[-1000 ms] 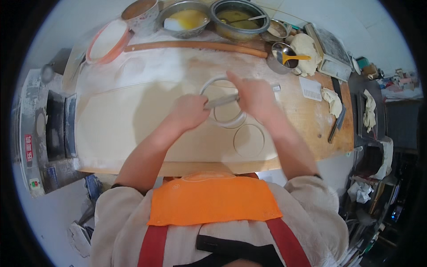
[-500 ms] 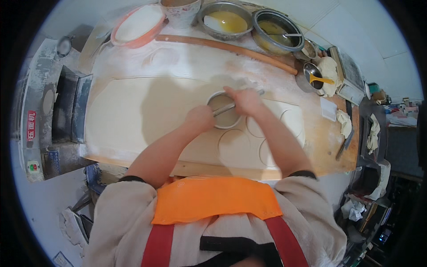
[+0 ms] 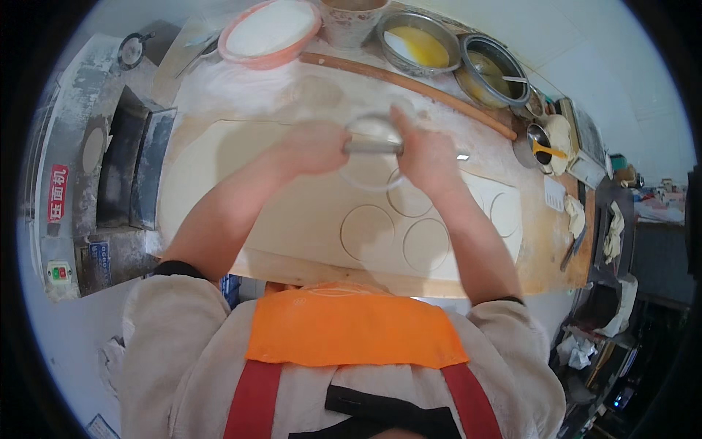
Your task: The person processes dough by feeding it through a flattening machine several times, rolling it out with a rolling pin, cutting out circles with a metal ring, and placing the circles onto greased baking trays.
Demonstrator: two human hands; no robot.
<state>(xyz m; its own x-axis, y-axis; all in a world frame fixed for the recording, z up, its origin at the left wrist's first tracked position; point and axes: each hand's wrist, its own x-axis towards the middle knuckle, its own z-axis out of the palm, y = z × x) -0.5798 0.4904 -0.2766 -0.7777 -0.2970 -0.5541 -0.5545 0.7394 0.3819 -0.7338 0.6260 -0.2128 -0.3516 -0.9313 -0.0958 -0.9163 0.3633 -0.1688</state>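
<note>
My left hand (image 3: 318, 145) and my right hand (image 3: 431, 152) are closed on either side of a round metal dough cutter (image 3: 373, 148), a ring with a bar across it. Motion blurs the hands and the ring, so whether its rim touches the dough is hard to tell. Under it lies a wide, pale dough sheet (image 3: 300, 227) on a floured wooden board. Several round outlines are cut in the sheet, among them one dough circle (image 3: 367, 232) nearer me and another dough circle (image 3: 426, 244) to its right. My right forearm covers part of the sheet.
Along the back stand a pink basin of white powder (image 3: 269, 28), a patterned bucket (image 3: 352, 23), a bowl of yellow liquid (image 3: 420, 47) and a deep pot (image 3: 490, 73). A long rolling pin (image 3: 409, 91) lies before them. A grey machine (image 3: 80, 161) borders the left side.
Both hands and the cutter have moved away from me and the ring now looks tilted. Another cut circle shows in the dough. The whole view has shifted slightly.
</note>
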